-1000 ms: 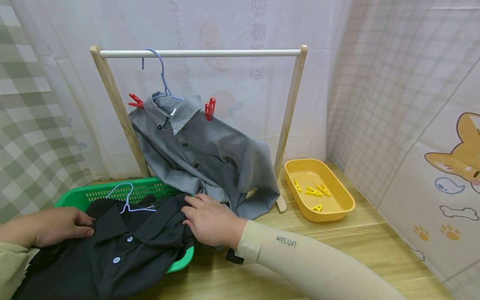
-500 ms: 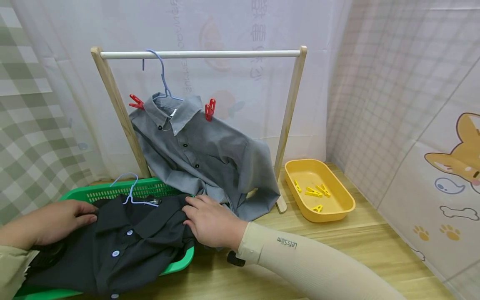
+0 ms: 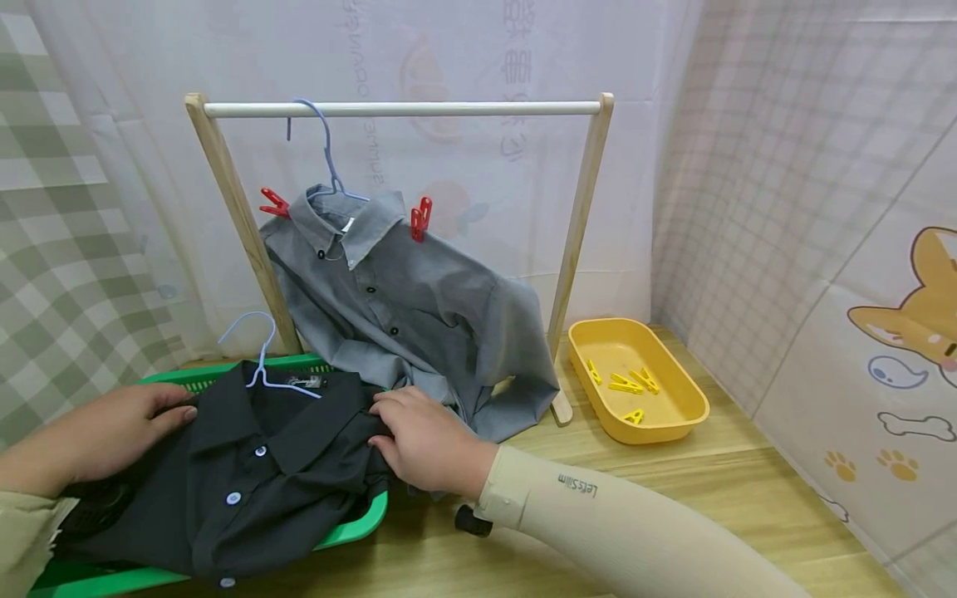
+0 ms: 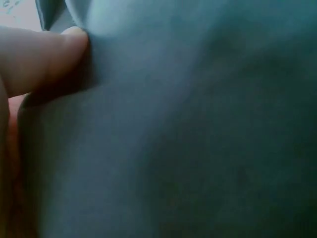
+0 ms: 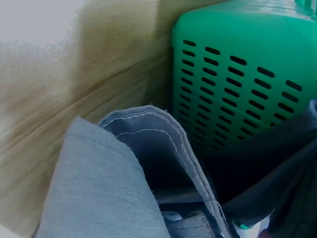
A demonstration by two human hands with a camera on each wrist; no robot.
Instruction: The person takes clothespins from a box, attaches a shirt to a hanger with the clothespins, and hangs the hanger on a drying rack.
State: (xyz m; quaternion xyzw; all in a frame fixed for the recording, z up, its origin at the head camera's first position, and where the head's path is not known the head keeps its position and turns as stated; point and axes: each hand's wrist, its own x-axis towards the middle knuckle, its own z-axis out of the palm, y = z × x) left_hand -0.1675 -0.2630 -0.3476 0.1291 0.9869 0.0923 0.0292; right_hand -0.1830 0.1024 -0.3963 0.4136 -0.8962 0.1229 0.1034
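A black button shirt lies over a green basket, with a blue wire hanger inside its collar and the hook pointing up. At its left shoulder in the head view, my left hand pinches the cloth; the left wrist view shows the thumb on top of the fabric. My right hand grips the opposite shoulder, fingertips partly hidden in the folds. Behind it, a grey shirt hangs from another blue hanger, fastened with two red clothespins.
A wooden rack with a white rod stands at the back. To its right, a yellow tray holds several yellow clothespins. The grey shirt's lower part drapes down beside the basket's perforated side in the right wrist view.
The black shirt's collar and its hanger have risen, the hook now standing higher against the rack's left leg. My left hand has moved up and slightly right; my right hand has barely shifted.
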